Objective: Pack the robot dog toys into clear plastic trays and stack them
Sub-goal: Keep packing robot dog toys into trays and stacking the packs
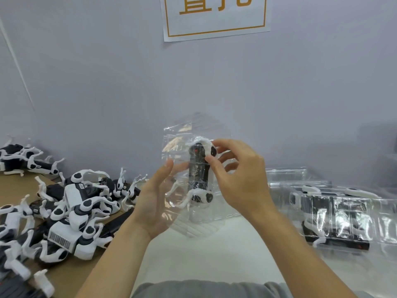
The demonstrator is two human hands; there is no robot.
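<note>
Head view: robot dog toy [198, 171] upright in clear plastic tray [189, 211], long axis vertical, mid-scene; right hand [238, 175] nearer, fingers pinching toy's upper end; left hand [153, 198] open-fingered, palm bracing tray's left side.

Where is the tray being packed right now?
In the head view it is mid-frame, lifted off the table: the clear tray with a robot dog toy stands between the left hand and right hand.

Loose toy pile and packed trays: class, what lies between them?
Head view: both hands, left and right, holding a clear tray containing one toy dog.
</note>
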